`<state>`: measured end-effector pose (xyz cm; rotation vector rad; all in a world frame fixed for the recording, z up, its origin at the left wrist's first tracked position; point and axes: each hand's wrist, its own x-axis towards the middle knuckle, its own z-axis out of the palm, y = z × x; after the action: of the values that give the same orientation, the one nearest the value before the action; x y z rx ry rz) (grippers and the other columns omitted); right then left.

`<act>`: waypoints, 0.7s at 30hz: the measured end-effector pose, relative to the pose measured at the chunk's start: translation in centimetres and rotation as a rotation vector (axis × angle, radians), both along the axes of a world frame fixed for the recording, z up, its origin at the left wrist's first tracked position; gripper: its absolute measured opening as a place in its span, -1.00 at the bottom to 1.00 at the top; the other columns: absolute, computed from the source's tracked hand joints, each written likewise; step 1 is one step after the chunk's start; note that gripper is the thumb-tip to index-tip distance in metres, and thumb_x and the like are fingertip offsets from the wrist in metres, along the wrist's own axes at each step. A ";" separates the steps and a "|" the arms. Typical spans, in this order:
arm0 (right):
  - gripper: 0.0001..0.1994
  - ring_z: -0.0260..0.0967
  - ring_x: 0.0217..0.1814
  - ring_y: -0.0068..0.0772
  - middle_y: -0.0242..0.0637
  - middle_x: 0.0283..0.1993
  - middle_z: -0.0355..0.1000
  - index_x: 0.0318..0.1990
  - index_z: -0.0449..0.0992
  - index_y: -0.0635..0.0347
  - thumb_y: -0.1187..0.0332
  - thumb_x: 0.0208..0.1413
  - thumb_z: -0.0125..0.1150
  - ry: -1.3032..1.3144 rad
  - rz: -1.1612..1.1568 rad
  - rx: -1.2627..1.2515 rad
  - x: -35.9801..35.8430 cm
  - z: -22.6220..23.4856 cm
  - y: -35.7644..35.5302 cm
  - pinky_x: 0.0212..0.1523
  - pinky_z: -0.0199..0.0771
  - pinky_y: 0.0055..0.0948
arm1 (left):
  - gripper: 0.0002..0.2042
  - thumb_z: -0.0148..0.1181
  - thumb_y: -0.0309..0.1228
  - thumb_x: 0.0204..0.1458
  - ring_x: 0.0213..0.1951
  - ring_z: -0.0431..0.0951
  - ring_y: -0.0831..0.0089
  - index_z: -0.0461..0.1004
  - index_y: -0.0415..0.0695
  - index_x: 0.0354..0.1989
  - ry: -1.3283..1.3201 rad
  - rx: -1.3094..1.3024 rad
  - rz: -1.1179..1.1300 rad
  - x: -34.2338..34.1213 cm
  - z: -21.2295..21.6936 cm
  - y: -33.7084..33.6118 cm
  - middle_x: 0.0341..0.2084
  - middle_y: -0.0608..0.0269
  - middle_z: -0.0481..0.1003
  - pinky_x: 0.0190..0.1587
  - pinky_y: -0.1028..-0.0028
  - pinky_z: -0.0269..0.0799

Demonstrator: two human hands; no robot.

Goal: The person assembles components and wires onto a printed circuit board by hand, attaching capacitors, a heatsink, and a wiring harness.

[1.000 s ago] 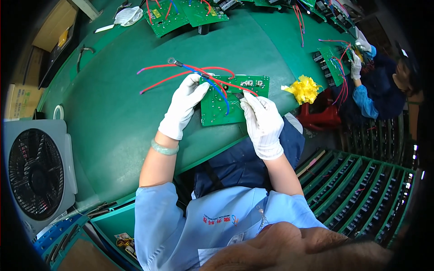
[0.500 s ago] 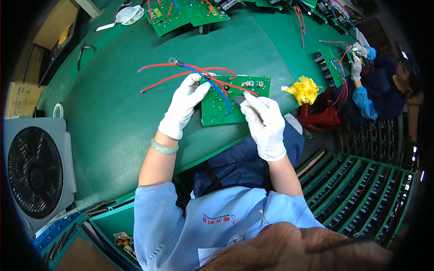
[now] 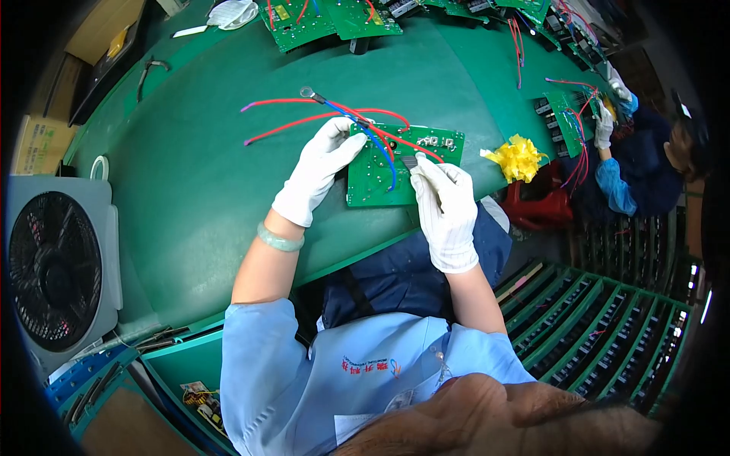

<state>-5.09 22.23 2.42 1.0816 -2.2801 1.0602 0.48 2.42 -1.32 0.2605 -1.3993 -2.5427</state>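
Note:
A green circuit board (image 3: 365,186) is held solder side up over the near part of the table. My left hand (image 3: 315,171), in a white glove, pinches its upper left corner between thumb and fingers. Red wires (image 3: 293,120) and a blue wire (image 3: 334,106) with a metal ring terminal (image 3: 306,92) run from the board past that hand toward the upper left. My right hand (image 3: 449,213), also gloved, is closed on a small dark brush (image 3: 409,162). Its tip lies against the middle right of the board; my fingers hide its handle.
More wired circuit boards (image 3: 300,30) stand along the green table's (image 3: 198,152) far edge. A yellow crumpled bow-like bundle (image 3: 518,158) sits at the right edge. A fan (image 3: 57,266) is at the left, slatted green racks (image 3: 601,319) at the lower right. A co-worker's gloved hand (image 3: 603,125) handles another board.
The whole view has shifted slightly. The brush tip has moved a little across the board, and its bristles look less spread. Both hands keep their grip.

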 end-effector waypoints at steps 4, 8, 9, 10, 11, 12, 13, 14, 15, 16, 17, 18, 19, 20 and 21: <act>-0.70 0.45 -0.30 -0.35 -0.21 -0.30 0.45 -0.14 0.54 0.19 0.59 -0.11 0.28 -0.022 0.036 -0.012 0.1 0.1 0.0 -0.33 0.47 -0.49 | -0.79 0.04 -0.53 0.10 -0.04 0.39 0.51 0.35 -0.16 -0.07 -0.030 -0.014 -0.022 0.0 0.2 0.1 -0.07 0.27 0.39 0.07 0.46 0.30; -0.69 0.44 -0.30 -0.35 -0.23 -0.30 0.46 -0.12 0.53 0.18 0.60 -0.09 0.26 -0.027 0.030 -0.021 0.0 0.0 0.1 -0.32 0.47 -0.49 | -0.78 0.05 -0.52 0.10 -0.03 0.40 0.50 0.36 -0.17 -0.06 -0.045 -0.029 -0.016 0.0 0.1 0.1 -0.06 0.25 0.39 0.09 0.46 0.30; -0.69 0.44 -0.30 -0.35 -0.23 -0.31 0.45 -0.12 0.53 0.17 0.60 -0.09 0.26 -0.020 0.024 -0.019 0.1 0.1 0.1 -0.32 0.47 -0.49 | -0.78 0.05 -0.52 0.10 -0.03 0.40 0.50 0.36 -0.17 -0.06 -0.043 -0.028 -0.015 0.0 0.0 0.0 -0.06 0.25 0.39 0.09 0.46 0.30; -0.69 0.44 -0.30 -0.35 -0.23 -0.31 0.45 -0.12 0.53 0.17 0.60 -0.09 0.26 -0.019 0.025 -0.018 0.1 0.2 0.2 -0.32 0.47 -0.49 | -0.78 0.04 -0.52 0.10 -0.04 0.40 0.50 0.36 -0.16 -0.07 -0.032 -0.020 -0.019 0.0 0.0 0.0 -0.05 0.25 0.39 0.08 0.46 0.30; -0.69 0.44 -0.29 -0.35 -0.24 -0.32 0.45 -0.12 0.53 0.16 0.60 -0.10 0.26 -0.012 0.026 0.001 0.0 0.2 0.4 -0.32 0.47 -0.49 | -0.79 0.04 -0.52 0.11 -0.04 0.40 0.50 0.36 -0.16 -0.07 -0.020 -0.012 -0.024 0.0 0.0 0.0 -0.05 0.24 0.39 0.08 0.46 0.30; -0.68 0.44 -0.29 -0.35 -0.25 -0.33 0.45 -0.12 0.53 0.16 0.60 -0.10 0.26 -0.006 0.027 0.021 0.0 0.3 0.5 -0.32 0.47 -0.49 | -0.79 0.04 -0.52 0.11 -0.04 0.40 0.50 0.36 -0.16 -0.07 -0.019 -0.011 -0.024 0.0 0.1 0.0 -0.05 0.24 0.39 0.08 0.46 0.30; -0.68 0.44 -0.29 -0.35 -0.25 -0.33 0.45 -0.12 0.53 0.16 0.60 -0.10 0.26 -0.006 0.026 0.021 0.1 0.2 0.6 -0.32 0.47 -0.49 | -0.79 0.08 -0.49 0.09 -0.09 0.38 0.58 0.36 -0.15 -0.09 -0.015 -0.018 -0.011 0.1 0.2 0.0 -0.14 0.33 0.39 0.04 0.52 0.28; -0.68 0.45 -0.31 -0.37 -0.26 -0.33 0.45 -0.12 0.53 0.15 0.60 -0.10 0.26 -0.022 0.022 0.040 0.2 0.1 0.8 -0.33 0.47 -0.50 | -0.79 0.13 -0.47 0.08 -0.15 0.35 0.65 0.36 -0.15 -0.11 -0.010 -0.026 0.003 0.0 0.3 0.1 -0.24 0.41 0.38 0.00 0.57 0.26; -0.68 0.45 -0.32 -0.38 -0.26 -0.34 0.45 -0.13 0.54 0.15 0.60 -0.11 0.26 -0.039 0.017 0.057 0.3 0.0 0.9 -0.34 0.47 -0.51 | -0.79 0.13 -0.47 0.08 -0.15 0.35 0.65 0.36 -0.15 -0.11 -0.010 -0.027 0.002 0.0 0.2 0.1 -0.24 0.41 0.38 0.00 0.57 0.26; -0.68 0.45 -0.32 -0.38 -0.26 -0.34 0.45 -0.13 0.54 0.15 0.60 -0.11 0.26 -0.039 0.016 0.056 0.3 0.0 0.9 -0.34 0.47 -0.51 | -0.79 0.12 -0.47 0.08 -0.15 0.35 0.65 0.36 -0.14 -0.11 -0.016 -0.026 0.002 0.1 0.1 0.0 -0.24 0.41 0.38 0.00 0.57 0.25; -0.68 0.45 -0.35 -0.40 -0.26 -0.33 0.45 -0.13 0.54 0.14 0.60 -0.11 0.26 -0.038 0.064 0.041 0.2 0.0 1.1 -0.36 0.47 -0.52 | -0.79 0.12 -0.47 0.08 -0.15 0.35 0.65 0.36 -0.14 -0.11 -0.022 -0.023 0.001 0.0 -0.1 0.1 -0.24 0.41 0.37 0.00 0.58 0.25; -0.68 0.45 -0.37 -0.41 -0.26 -0.33 0.45 -0.13 0.55 0.14 0.60 -0.11 0.27 -0.037 0.111 0.026 0.1 0.0 1.2 -0.37 0.47 -0.54 | -0.79 0.12 -0.47 0.08 -0.15 0.35 0.65 0.36 -0.14 -0.11 -0.021 -0.022 -0.002 0.0 -0.1 0.1 -0.24 0.41 0.37 0.00 0.58 0.25; -0.68 0.45 -0.37 -0.41 -0.26 -0.33 0.45 -0.13 0.55 0.14 0.60 -0.11 0.27 -0.037 0.107 0.026 -0.1 0.0 1.3 -0.37 0.47 -0.54 | -0.80 0.12 -0.47 0.08 -0.16 0.35 0.65 0.36 -0.13 -0.12 -0.018 -0.002 -0.003 -0.1 0.0 0.2 -0.24 0.41 0.37 -0.01 0.58 0.25; -0.69 0.46 -0.39 -0.42 -0.26 -0.33 0.45 -0.14 0.55 0.14 0.60 -0.11 0.27 -0.050 0.116 -0.003 -0.3 0.0 1.3 -0.39 0.46 -0.54 | -0.80 0.12 -0.48 0.08 -0.16 0.35 0.65 0.35 -0.12 -0.13 -0.017 0.016 -0.002 0.0 0.1 0.2 -0.24 0.41 0.37 -0.02 0.59 0.25; -0.69 0.46 -0.41 -0.43 -0.26 -0.33 0.46 -0.14 0.55 0.13 0.59 -0.11 0.27 -0.062 0.124 -0.033 -0.4 0.1 1.3 -0.40 0.46 -0.55 | -0.80 0.12 -0.48 0.08 -0.16 0.35 0.65 0.35 -0.12 -0.13 -0.018 0.014 -0.004 0.0 0.0 0.1 -0.24 0.41 0.37 -0.02 0.59 0.25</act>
<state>-5.44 23.55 2.48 1.2057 -2.2601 1.1903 0.50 2.54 -1.32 0.2832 -1.3900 -2.5608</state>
